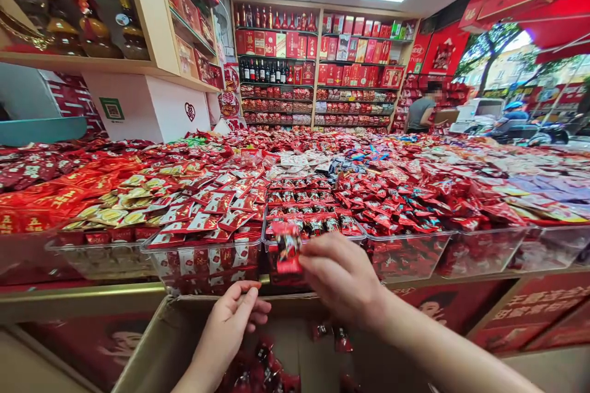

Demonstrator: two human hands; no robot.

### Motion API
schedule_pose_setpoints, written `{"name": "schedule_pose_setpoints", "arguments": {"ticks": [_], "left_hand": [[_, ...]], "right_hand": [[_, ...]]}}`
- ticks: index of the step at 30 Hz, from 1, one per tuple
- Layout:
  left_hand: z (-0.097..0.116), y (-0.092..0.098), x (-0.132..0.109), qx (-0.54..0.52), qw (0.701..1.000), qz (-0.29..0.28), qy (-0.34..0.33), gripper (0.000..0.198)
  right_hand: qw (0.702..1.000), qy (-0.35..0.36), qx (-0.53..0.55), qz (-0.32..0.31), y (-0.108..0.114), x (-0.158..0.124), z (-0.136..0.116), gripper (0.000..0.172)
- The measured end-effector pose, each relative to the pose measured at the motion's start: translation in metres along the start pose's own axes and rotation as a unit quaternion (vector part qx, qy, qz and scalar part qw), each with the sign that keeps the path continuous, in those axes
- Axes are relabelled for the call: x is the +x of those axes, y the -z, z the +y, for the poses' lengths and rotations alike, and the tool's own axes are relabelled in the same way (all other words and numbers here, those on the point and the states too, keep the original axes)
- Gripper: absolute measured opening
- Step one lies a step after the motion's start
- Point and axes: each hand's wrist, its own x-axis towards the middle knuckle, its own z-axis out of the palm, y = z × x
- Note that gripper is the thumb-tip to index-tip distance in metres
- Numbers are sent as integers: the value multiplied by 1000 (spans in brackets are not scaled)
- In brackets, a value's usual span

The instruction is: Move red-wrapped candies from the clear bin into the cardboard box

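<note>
My right hand pinches a small red-and-black wrapped candy between thumb and fingers, and the candy is slightly blurred. It is held upright before the front wall of a clear plastic bin, where similar candies lie in neat rows. My left hand hovers lower and to the left over an open cardboard box, its fingers loosely bent and apart, with nothing visible in them. Inside the box, several loose candies in like wrappers lie at the bottom, partly hidden by my hands.
Clear bins heaped with red packets, gold packets and other red sweets flank the middle bin. Shelves of bottles and red boxes stand behind. A person is at the back right, near the street side.
</note>
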Motion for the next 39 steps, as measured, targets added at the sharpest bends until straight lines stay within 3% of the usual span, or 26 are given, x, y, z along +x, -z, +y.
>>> {"name": "schedule_pose_setpoints", "arguments": {"ticks": [5, 9, 14, 20, 28, 31, 34, 37, 39], "left_hand": [[-5, 8, 8, 36, 999, -34, 3, 22], [-3, 10, 8, 47, 998, -46, 12, 21], [-8, 13, 13, 40, 998, -52, 5, 22], [-10, 13, 14, 39, 998, -52, 2, 24], [-7, 11, 15, 57, 997, -53, 8, 23], [-5, 12, 14, 67, 996, -53, 4, 21], [1, 14, 7, 109, 991, -78, -15, 15], [1, 15, -1, 229, 957, -178, -37, 14], [-8, 14, -5, 315, 920, -233, -22, 19]], "right_hand": [[990, -78, -25, -113, -28, 47, 65, 11], [967, -131, -19, -216, -52, 65, 94, 9], [956, -117, 6, -269, -61, 69, 100, 9], [945, -109, 49, -305, -57, 68, 98, 24], [941, -193, 47, -274, -66, 75, 105, 29], [946, -204, 47, -246, -61, 80, 96, 27], [942, -203, 139, -230, -38, 80, 64, 24], [873, -117, 327, -341, -13, 60, 15, 22], [835, -39, 357, -418, -15, 30, -14, 20]]}}
